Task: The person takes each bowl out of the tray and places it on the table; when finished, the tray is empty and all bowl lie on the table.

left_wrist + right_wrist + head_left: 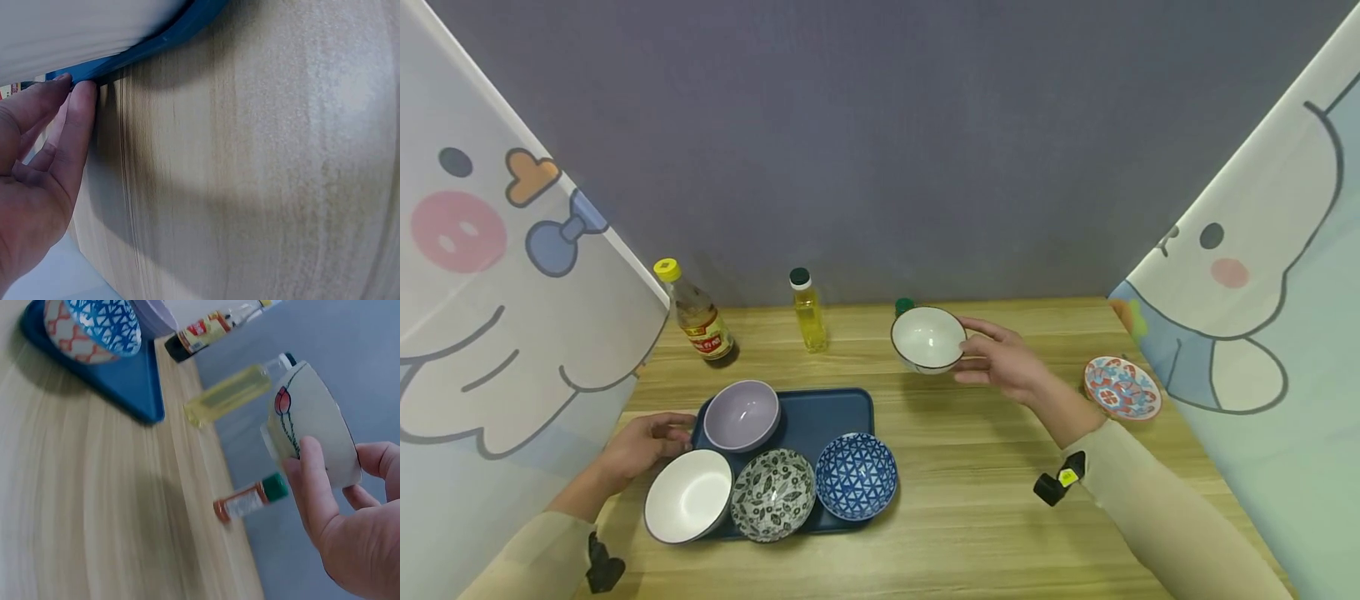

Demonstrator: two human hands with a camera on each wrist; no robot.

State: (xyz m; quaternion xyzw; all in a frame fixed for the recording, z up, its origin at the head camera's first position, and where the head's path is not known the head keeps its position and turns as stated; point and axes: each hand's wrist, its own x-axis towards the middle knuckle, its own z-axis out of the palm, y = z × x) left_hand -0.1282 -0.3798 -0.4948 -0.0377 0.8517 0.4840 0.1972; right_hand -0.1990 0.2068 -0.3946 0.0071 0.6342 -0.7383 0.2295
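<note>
Right hand: fingers curled, pinching the bud bowl by its right side, thumb and fingertips against wall and rim. Bowl is off the table, white inside with a dark rim; outer wall carries a drawn red bud on a stem. Its mouth faces up and toward me.

Left hand: low at the left edge of the blue tray, thumb and fingertips drawn close together at its rim. Contact visible; cannot tell whether I pinch the rim or merely touch it.

Bowls by the left hand: purple bowl just right of the fingertips; plain white bowl nearer me, overhanging the tray's edge. Farther right of that hand, leaf-patterned bowl, then blue triangle bowl, the latter on my right hand's side of the tray.

Beyond the left hand: sauce bottle, yellow cap. Between the hands, farther out: oil bottle, dark cap. Green-capped jar behind the lifted bowl, mostly hidden from the head view. Patterned plate right of my right hand, apart from it.
</note>
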